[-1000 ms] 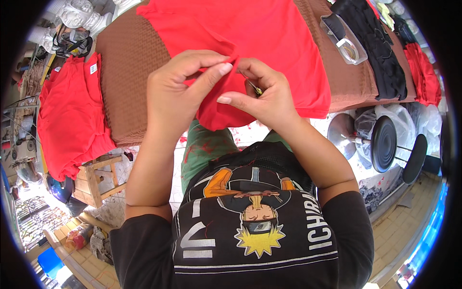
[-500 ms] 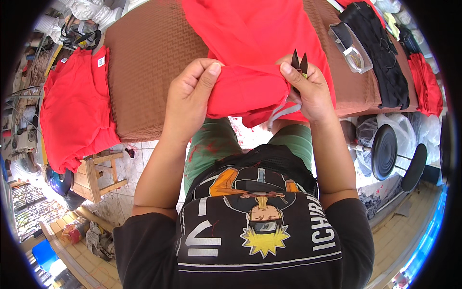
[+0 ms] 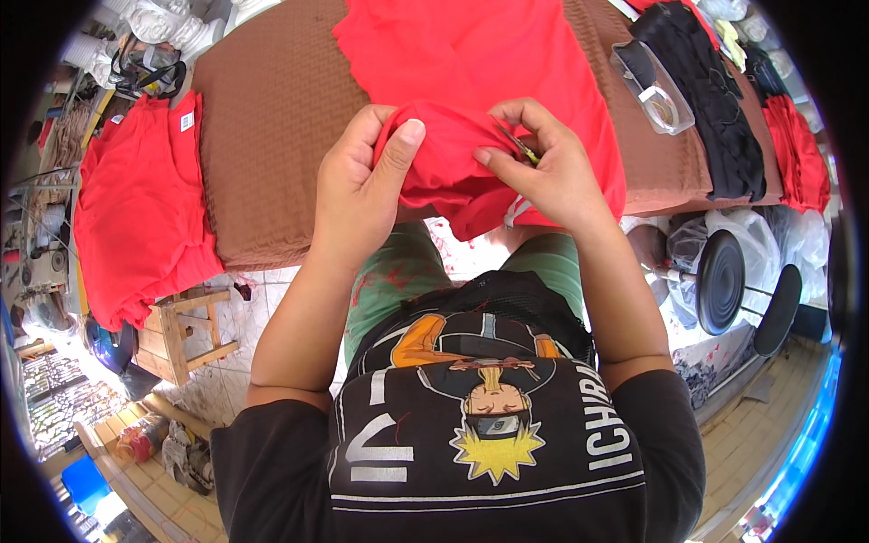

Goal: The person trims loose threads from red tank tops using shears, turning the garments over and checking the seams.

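Note:
A red garment (image 3: 480, 54) lies across the brown-covered table, its near end lifted and bunched between my hands. My left hand (image 3: 367, 172) grips the cloth, thumb on top and fingers behind it. My right hand (image 3: 543, 163) holds a small pair of thread snips (image 3: 518, 143), whose dark blades point toward the fabric with a bit of yellow-green at the grip. Whether its fingers also pinch the cloth is hard to see. Below that hand a pale grey strip (image 3: 516, 210) hangs from the red fabric.
Red garments (image 3: 145, 190) drape over the left table edge above a wooden stool (image 3: 181, 335). On the right of the brown cover (image 3: 281, 118) stand a clear plastic box (image 3: 665, 113) and folded black garments (image 3: 711, 109). A round black seat (image 3: 721, 282) is below.
My hands have come closer together, and the stretched cloth is now gathered. The snips have swung from pointing upward to pointing left at the fabric.

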`<action>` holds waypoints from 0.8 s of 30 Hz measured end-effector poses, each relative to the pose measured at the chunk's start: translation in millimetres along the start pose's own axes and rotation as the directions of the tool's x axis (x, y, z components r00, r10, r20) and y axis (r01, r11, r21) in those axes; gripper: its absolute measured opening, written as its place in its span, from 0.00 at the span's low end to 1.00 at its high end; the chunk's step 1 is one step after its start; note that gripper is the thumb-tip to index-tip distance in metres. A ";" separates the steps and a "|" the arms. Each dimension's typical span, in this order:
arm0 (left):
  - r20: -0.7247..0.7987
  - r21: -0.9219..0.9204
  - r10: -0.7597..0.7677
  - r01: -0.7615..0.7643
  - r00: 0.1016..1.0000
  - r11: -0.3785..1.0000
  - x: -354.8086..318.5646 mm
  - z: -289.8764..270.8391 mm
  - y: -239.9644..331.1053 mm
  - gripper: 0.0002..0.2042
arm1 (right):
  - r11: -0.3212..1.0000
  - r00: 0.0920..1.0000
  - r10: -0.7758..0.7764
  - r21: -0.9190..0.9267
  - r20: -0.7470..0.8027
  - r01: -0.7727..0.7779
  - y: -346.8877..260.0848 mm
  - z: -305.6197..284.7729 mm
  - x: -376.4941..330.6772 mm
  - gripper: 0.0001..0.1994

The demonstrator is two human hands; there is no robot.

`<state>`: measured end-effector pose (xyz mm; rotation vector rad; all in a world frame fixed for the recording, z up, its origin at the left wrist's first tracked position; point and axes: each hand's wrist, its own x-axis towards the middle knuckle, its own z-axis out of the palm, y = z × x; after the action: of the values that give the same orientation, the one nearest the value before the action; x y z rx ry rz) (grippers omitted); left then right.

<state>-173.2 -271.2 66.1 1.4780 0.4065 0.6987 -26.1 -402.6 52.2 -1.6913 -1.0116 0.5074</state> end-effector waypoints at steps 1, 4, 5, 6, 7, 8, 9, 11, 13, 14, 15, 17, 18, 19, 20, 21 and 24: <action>-0.040 0.014 0.049 -0.048 0.998 0.999 0.8 1.6 0.5 0.10 | 1.000 1.000 -0.012 0.029 -0.019 0.012 -1.7 2.3 0.9 0.10; -0.129 -0.116 0.012 -0.027 0.992 0.993 4.3 -0.8 11.0 0.10 | 0.989 0.997 -0.026 0.147 0.073 0.015 5.0 -4.2 4.0 0.08; -0.150 -0.188 -0.029 0.000 0.988 0.982 6.7 -4.0 15.5 0.11 | 0.982 0.991 -0.036 0.190 0.129 0.011 9.5 -9.8 6.5 0.07; -0.105 -0.148 -0.025 0.009 0.994 0.989 7.9 -8.6 17.8 0.11 | 0.978 0.992 -0.038 0.207 0.117 0.013 9.2 -15.5 7.8 0.07; -0.061 -0.106 -0.023 0.016 0.998 0.994 7.0 -14.2 16.2 0.12 | 0.974 0.994 -0.039 0.225 0.106 0.015 7.6 -21.2 4.8 0.07; -0.019 -0.064 -0.025 0.024 1.000 0.998 9.5 -22.6 12.3 0.12 | 0.970 0.994 -0.039 0.243 0.097 0.015 5.8 -25.2 3.5 0.06; 0.026 0.080 -0.011 0.009 1.000 0.997 17.1 -37.8 3.6 0.13 | 0.961 0.999 -0.006 0.278 0.052 -0.008 5.2 -25.8 3.6 0.05; 0.026 0.215 -0.010 0.004 1.000 0.977 46.5 -54.4 -10.5 0.14 | 0.966 0.998 0.057 0.252 0.033 -0.063 13.8 -29.4 7.3 0.05; -0.049 0.333 -0.019 0.034 0.999 0.942 82.3 -68.2 -25.8 0.15 | 0.958 0.996 0.092 0.271 0.011 -0.092 22.0 -25.7 9.7 0.05; -0.121 0.378 -0.025 0.069 0.992 0.923 102.4 -75.5 -36.3 0.17 | 0.960 0.994 0.108 0.256 0.027 -0.111 24.1 -24.0 9.9 0.05; -0.191 0.419 -0.027 0.107 0.981 0.902 122.7 -83.3 -49.3 0.19 | 0.961 0.991 0.124 0.242 0.041 -0.130 27.2 -22.6 10.0 0.05; -0.317 0.581 0.024 0.174 0.948 0.795 169.0 -109.3 -94.6 0.22 | 0.964 0.992 0.109 0.238 0.056 -0.120 35.7 -17.4 12.7 0.06; -0.366 0.648 0.055 0.212 0.929 0.731 185.1 -108.8 -96.3 0.24 | 0.970 0.994 0.101 0.220 0.036 -0.106 33.9 -16.4 12.6 0.06; -0.366 0.693 -0.004 0.275 0.931 0.667 197.3 -108.7 -98.7 0.24 | 0.969 0.992 0.123 0.209 0.041 -0.129 32.2 -17.7 12.6 0.07; -0.365 0.731 -0.069 0.332 0.928 0.596 202.9 -99.1 -93.8 0.25 | 0.968 0.987 0.154 0.193 0.042 -0.159 30.7 -20.5 10.7 0.07; -0.369 0.766 -0.132 0.382 0.920 0.518 210.2 -91.1 -89.7 0.26 | 0.964 0.987 0.155 0.212 0.041 -0.160 31.3 -22.3 9.7 0.08; -0.276 0.759 -0.096 0.278 0.956 0.588 258.5 -109.3 -109.8 0.23 | 0.958 0.987 0.139 0.243 0.078 -0.154 36.2 -24.5 15.1 0.09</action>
<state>-32.1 -15.3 -7.6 2.1669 1.1436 0.5049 14.1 -407.3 29.7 -1.5396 -0.8303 0.7547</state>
